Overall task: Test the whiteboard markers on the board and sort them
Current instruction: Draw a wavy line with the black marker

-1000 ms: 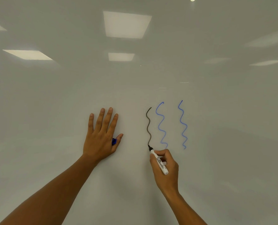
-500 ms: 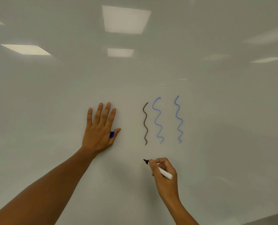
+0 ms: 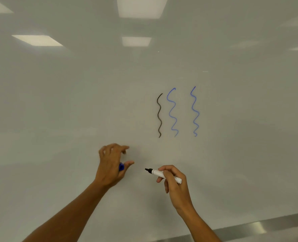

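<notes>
Now I see my left hand has lifted off the whiteboard, fingers loosely curled and blurred, with what looks like a blue cap tucked against the palm. My right hand stays clamped on the uncapped black marker, carried lower, tip pointing left below the black squiggle and two blue squiggles.

Black squiggle, 2 blue squiggles; white marker w/ black tip; blue cap.
</notes>
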`<state>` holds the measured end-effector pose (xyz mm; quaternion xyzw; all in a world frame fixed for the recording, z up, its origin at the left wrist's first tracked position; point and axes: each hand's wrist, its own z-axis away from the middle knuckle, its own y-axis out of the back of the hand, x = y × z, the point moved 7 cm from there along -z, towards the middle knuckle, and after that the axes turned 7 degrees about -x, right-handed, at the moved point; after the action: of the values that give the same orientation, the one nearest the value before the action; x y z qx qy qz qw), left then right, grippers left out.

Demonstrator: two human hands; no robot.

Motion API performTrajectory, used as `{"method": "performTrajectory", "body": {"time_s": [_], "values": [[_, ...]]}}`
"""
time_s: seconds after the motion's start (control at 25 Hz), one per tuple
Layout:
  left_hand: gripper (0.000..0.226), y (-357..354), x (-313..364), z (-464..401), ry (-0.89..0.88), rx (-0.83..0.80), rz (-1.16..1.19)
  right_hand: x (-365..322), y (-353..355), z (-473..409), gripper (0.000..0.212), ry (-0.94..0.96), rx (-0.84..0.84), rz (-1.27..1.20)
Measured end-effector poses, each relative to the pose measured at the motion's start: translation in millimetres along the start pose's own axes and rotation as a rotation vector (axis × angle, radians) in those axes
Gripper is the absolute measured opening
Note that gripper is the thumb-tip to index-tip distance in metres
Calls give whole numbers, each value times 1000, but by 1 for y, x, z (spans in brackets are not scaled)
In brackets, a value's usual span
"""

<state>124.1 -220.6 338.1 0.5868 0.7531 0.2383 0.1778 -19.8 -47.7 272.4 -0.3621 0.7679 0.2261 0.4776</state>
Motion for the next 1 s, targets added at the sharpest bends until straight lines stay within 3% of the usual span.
{"method": "performTrajectory", "body": {"time_s": [0.12,0.44,0.56,0.72,1.0], "values": [[51,-23,-1,44,122,-202,86,7,-16,12,23,-25,-51,-11],[80,-44,-20,129,496,-574,-4,41,-61,38,23,-107,-209,-13],[78,-37,-25,139,518,-641,-80,51,-80,41,25,-126,-279,-13],[39,-30,-34,142,482,-708,-227,67,-103,45,20,-153,-330,-17],[36,-29,-40,157,428,-778,-294,84,-126,47,19,-222,-365,-22]]}}
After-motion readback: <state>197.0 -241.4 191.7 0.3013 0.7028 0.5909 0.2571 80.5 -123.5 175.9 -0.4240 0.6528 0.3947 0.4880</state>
